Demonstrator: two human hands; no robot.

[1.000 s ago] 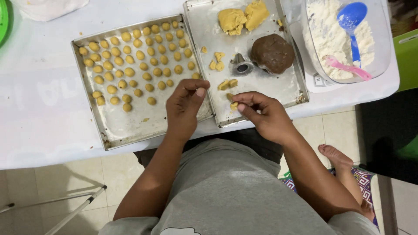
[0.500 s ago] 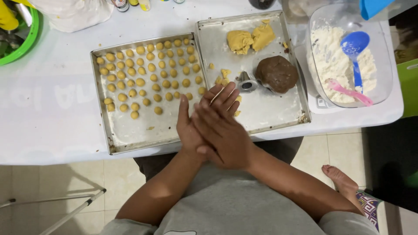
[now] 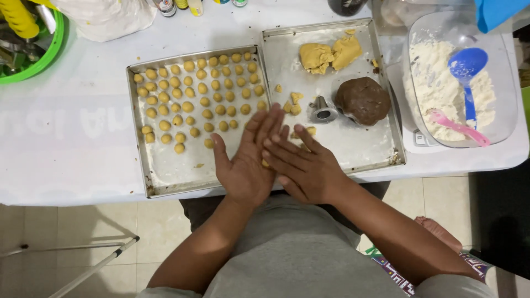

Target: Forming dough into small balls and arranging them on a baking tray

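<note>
Fingers flat, left hand [image 3: 243, 165], right hand [image 3: 306, 168], two trays [image 3: 165, 171], two spoons [image 3: 468, 77]

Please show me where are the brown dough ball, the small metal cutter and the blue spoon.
Brown dough ball [image 3: 363, 100], head view: the middle of its top.
Small metal cutter [image 3: 322, 111], head view: its round open rim.
Blue spoon [image 3: 467, 64], head view: its bowl, lying on the flour.
</note>
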